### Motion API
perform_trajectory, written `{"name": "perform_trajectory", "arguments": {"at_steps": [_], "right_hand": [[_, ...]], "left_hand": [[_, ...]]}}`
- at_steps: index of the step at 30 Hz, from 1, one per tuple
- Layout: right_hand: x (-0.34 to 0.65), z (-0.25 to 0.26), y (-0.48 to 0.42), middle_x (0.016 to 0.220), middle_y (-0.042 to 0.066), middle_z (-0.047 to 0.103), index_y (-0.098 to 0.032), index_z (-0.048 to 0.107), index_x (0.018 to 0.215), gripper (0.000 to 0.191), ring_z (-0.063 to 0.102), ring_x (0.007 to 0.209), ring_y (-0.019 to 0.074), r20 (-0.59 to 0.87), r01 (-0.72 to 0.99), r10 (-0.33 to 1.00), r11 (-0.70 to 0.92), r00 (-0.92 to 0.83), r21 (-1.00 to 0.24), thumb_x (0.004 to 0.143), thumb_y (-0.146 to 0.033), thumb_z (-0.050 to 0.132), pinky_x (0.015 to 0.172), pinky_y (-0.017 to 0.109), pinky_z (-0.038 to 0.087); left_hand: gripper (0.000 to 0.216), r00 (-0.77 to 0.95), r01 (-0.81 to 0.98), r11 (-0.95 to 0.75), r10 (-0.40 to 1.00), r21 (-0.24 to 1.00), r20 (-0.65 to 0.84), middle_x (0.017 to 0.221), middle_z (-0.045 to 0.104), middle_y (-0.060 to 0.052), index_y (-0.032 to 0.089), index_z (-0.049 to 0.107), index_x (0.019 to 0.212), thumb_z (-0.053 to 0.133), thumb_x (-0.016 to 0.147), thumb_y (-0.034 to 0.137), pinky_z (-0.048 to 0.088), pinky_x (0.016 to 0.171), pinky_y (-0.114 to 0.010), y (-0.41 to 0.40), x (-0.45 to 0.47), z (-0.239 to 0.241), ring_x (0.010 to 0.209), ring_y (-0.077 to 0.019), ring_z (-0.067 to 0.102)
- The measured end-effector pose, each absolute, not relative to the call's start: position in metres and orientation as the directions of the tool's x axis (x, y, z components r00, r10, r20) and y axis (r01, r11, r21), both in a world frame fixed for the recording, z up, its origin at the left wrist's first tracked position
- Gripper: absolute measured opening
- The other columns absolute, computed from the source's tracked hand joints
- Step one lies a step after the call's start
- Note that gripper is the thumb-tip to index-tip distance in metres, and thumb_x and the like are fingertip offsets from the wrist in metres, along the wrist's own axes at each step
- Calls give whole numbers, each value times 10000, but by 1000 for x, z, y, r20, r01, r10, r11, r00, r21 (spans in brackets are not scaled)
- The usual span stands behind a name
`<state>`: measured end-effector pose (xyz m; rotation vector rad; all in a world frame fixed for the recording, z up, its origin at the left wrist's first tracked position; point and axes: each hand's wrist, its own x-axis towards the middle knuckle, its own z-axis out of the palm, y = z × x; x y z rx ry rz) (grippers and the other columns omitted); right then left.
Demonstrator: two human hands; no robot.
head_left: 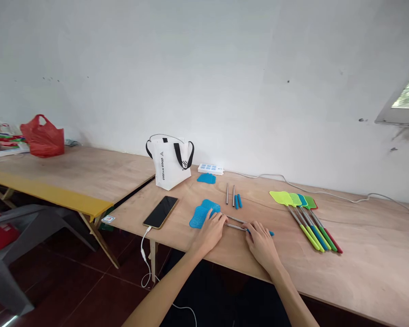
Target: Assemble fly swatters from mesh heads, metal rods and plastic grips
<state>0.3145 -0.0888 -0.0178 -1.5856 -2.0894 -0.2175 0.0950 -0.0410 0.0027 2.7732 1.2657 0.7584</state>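
Note:
Two blue fly swatters (198, 218) lie side by side on the table in front of me, mesh heads to the left, metal rods and blue grips to the right. My left hand (209, 232) is closed around the neck of a swatter, fingertips by the heads. At the other end, my right hand (261, 243) has its fingers curled over the blue grips, partly hiding them. Beyond the hands lie two loose metal tubes (227, 195) and two blue handle sleeves (236, 202). More blue swatter heads (206, 178) are stacked farther back.
Several fly swatters (305, 222) in yellow, blue, green and red are fanned out at right. A charging phone (161, 212), white tote bag (172, 165) and power strip (210, 169) occupy the left and back. Another table (105, 172) bears a red plastic bag (42, 138).

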Motion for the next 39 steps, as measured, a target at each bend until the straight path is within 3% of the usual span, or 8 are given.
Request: {"name": "perform_trajectory", "arguments": {"at_steps": [3,9,14,19,31,39], "right_hand": [[316,-20,-87,1026,67,645,-251,634,1090,285,592,988,236,488,916,850,338,-198,-217,982,-160,387,842,350,430],[317,-21,-86,1046,70,629,-260,626,1117,306,579,992,239,487,880,855,359,-177,-310,984,-165,368,863,367,450],[316,-18,-88,1036,71,644,-269,633,1175,342,586,968,236,481,914,855,335,-194,-229,988,-160,367,832,353,424],[315,-17,-88,1033,65,653,-265,650,1116,318,587,965,224,478,937,860,298,-181,-182,1011,-181,362,806,332,396],[314,-14,-92,1075,64,657,-273,661,1076,262,589,1024,237,544,964,832,221,-106,-150,960,-195,440,824,356,379],[313,-17,-94,1187,69,672,-278,685,1115,382,589,1078,242,512,973,854,188,-94,-135,893,-92,436,933,414,375]], "left_hand": [[379,543,711,-672,711,205,448,1071,634,-20,243,549,1032,367,879,-53,312,1181,-458,-41,95,2,1078,-201,606],[185,515,689,-683,698,244,498,1054,644,-29,228,571,997,428,996,111,327,1148,-437,-42,98,5,1053,-199,610],[83,559,647,-705,697,290,448,1029,682,-24,223,590,981,513,992,194,454,922,-345,-45,100,8,988,-203,641],[70,629,625,-719,695,306,349,963,706,-11,221,609,956,543,979,218,458,724,-283,-48,100,11,853,-193,666],[117,644,593,-733,680,335,350,1023,722,-23,229,629,1015,512,1002,234,482,805,-290,-48,99,9,963,-207,673],[84,643,592,-736,677,330,357,992,710,-10,230,611,990,528,999,226,466,768,-281,-48,98,9,932,-197,665]]}}
